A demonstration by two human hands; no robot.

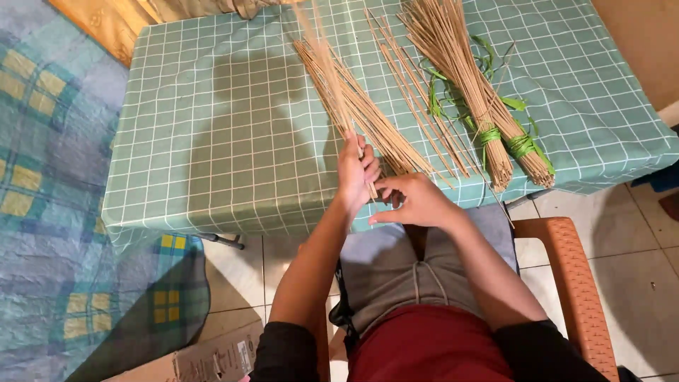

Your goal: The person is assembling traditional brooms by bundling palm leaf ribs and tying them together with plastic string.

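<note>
Sticks (332, 78): your left hand (356, 170) clamps loose bunch at desk (212, 141) near edge, butts aligned; right hand (414, 201) half-curled, fingers feeding ends, holds nothing.

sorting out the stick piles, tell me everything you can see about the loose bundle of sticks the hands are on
The loose bundle of sticks is a sheaf of thin, straight, pale tan sticks, like dried plant ribs, with no tie on it. It lies diagonally on the green checked tablecloth, its near ends at the table edge, fanning slightly toward the far side. The left hand grips a few sticks lifted from it; the right hand rests by its near ends. Two bundles tied with green strips lie apart on the right.
</note>
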